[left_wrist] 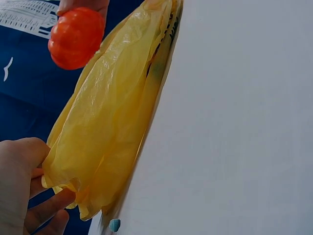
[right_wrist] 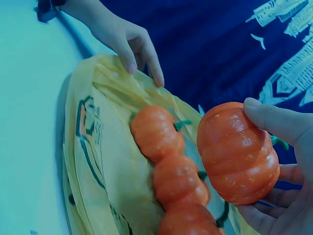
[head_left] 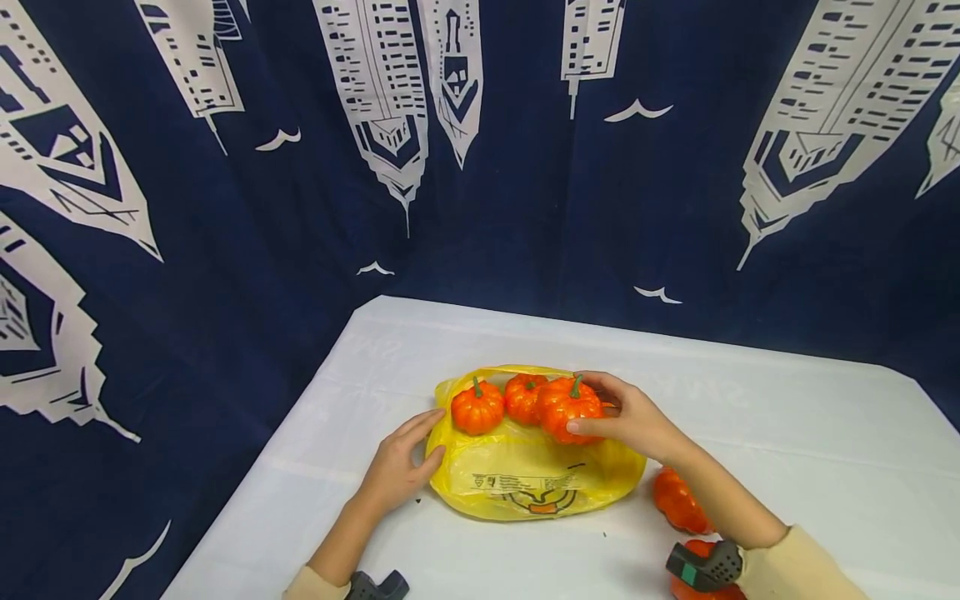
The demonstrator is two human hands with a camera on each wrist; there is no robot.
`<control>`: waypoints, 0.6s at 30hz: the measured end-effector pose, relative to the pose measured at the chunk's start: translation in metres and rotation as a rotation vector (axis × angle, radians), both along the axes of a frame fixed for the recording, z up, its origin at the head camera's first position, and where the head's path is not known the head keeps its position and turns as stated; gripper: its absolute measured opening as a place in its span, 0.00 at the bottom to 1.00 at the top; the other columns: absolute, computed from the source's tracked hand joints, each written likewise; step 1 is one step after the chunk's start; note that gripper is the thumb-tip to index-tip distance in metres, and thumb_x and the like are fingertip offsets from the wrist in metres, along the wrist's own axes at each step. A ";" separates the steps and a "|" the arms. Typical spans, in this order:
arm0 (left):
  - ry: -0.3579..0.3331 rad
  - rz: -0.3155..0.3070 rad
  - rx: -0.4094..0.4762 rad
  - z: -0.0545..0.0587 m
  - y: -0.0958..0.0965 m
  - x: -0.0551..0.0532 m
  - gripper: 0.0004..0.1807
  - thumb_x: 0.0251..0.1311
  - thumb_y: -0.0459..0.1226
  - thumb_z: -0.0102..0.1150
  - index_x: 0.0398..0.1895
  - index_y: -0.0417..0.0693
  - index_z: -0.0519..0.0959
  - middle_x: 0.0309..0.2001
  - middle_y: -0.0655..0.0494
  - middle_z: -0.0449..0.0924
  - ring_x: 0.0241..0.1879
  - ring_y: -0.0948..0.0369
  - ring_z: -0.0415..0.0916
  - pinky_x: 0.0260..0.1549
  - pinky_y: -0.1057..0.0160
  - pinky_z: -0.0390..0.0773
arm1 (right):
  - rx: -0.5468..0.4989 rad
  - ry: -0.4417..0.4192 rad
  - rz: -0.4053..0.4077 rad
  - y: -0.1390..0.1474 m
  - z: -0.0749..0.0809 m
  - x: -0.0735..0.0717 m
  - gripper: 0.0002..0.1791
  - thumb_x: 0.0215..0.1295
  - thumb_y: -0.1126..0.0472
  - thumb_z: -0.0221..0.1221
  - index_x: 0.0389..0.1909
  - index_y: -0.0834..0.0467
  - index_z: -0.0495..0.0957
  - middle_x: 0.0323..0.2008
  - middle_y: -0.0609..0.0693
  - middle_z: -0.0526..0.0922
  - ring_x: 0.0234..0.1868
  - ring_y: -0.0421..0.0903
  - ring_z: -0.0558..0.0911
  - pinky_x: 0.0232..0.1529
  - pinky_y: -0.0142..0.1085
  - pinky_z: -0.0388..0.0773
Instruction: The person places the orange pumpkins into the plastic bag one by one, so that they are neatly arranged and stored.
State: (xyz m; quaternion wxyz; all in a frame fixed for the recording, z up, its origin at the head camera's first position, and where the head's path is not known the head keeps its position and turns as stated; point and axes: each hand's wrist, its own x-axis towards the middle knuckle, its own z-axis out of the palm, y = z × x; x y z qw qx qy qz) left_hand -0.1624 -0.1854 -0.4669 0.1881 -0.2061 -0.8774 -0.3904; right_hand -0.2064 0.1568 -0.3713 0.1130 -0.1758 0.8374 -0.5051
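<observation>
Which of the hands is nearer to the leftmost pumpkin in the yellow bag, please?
Left: the left hand is just beside the leftmost pumpkin, at the rim of the yellow bag; the right hand is farther off, rightward, holding another pumpkin.

Soft, even light, seemingly from above, brightens the table (head_left: 750, 408) right to its far corners, while the cloth (head_left: 555, 233) beyond its far edge is dark. Small glints sit on the pumpkins (head_left: 477, 410), and the yellow bag (head_left: 461, 462) shines along its creases. Shadows look faint. The left wrist view is dimmer and greyish; the right one is slightly soft, tinted blue-green.
</observation>
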 end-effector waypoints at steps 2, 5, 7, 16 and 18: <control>0.000 0.001 -0.001 0.000 0.000 0.000 0.29 0.56 0.32 0.66 0.63 0.42 0.75 0.61 0.47 0.75 0.61 0.50 0.72 0.58 0.50 0.73 | -0.002 0.003 0.010 -0.006 -0.001 0.000 0.43 0.57 0.54 0.70 0.69 0.65 0.62 0.63 0.64 0.71 0.61 0.61 0.73 0.57 0.48 0.77; 0.005 -0.001 -0.001 0.000 0.000 0.000 0.29 0.56 0.32 0.66 0.63 0.42 0.75 0.61 0.47 0.75 0.61 0.50 0.72 0.58 0.50 0.73 | -0.019 0.003 0.028 -0.014 -0.004 0.000 0.43 0.56 0.55 0.70 0.68 0.67 0.63 0.62 0.64 0.72 0.60 0.60 0.74 0.56 0.46 0.77; 0.007 -0.002 -0.003 0.000 0.000 -0.001 0.29 0.56 0.32 0.66 0.63 0.42 0.74 0.61 0.47 0.75 0.61 0.50 0.72 0.58 0.51 0.73 | -0.030 0.005 0.039 -0.020 -0.007 0.000 0.43 0.55 0.56 0.71 0.67 0.68 0.64 0.61 0.63 0.72 0.59 0.59 0.74 0.56 0.45 0.78; 0.009 -0.002 -0.004 -0.001 -0.001 -0.002 0.29 0.56 0.32 0.66 0.63 0.42 0.74 0.61 0.47 0.75 0.61 0.50 0.72 0.58 0.51 0.74 | 0.003 0.004 0.108 -0.047 -0.018 0.002 0.44 0.53 0.53 0.72 0.67 0.66 0.65 0.63 0.63 0.71 0.62 0.61 0.71 0.59 0.49 0.74; 0.008 0.000 -0.003 -0.001 -0.001 -0.001 0.29 0.56 0.32 0.66 0.63 0.42 0.74 0.61 0.47 0.75 0.61 0.50 0.72 0.58 0.51 0.74 | 0.007 -0.010 0.119 -0.053 -0.021 0.002 0.44 0.53 0.53 0.73 0.67 0.66 0.65 0.63 0.63 0.71 0.63 0.61 0.70 0.60 0.51 0.73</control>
